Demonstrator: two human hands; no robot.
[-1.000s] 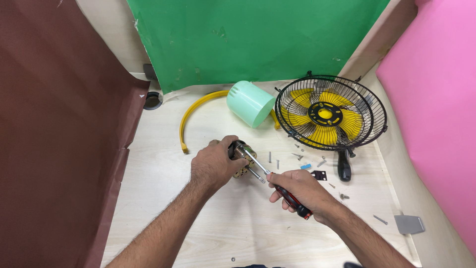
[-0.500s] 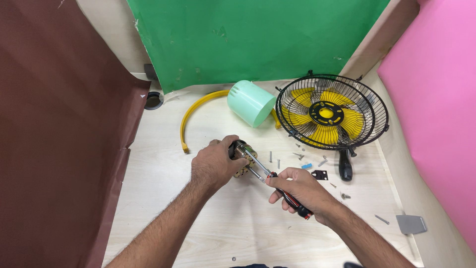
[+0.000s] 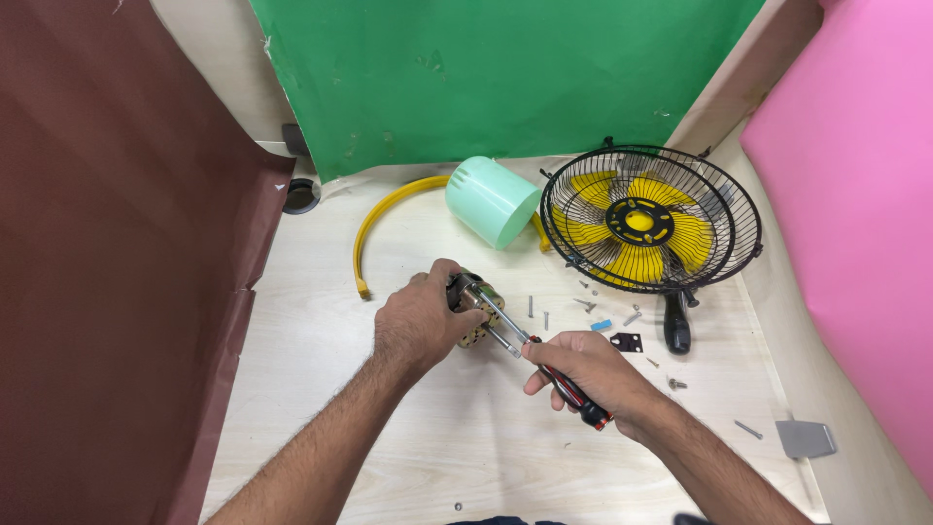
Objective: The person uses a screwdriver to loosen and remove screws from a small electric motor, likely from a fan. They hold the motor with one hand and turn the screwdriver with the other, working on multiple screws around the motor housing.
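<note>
At centre frame, the left hand is curled closed around a small cylindrical motor core of brass-coloured windings and dark metal, holding it against the pale wood-grain tabletop. The right hand, just right of centre, is closed in a full fist on the red-and-black moulded handle of a screwdriver with a bright steel shaft; the shaft runs up and left, and its tip meets the motor core. At upper centre a mint-green plastic cylinder housing lies on its side, closed end toward the camera; its contents cannot be seen. A curved yellow plastic strip arcs to the left of it. At upper right a round black wire fan guard encloses a yellow-bladed plastic fan rotor. Loose small steel screws are scattered between the hands and the guard, near a black hinged metal bracket. A flat grey plastic piece lies at lower right. Matte maroon, green and pink backdrop sheets surround the surface.
</note>
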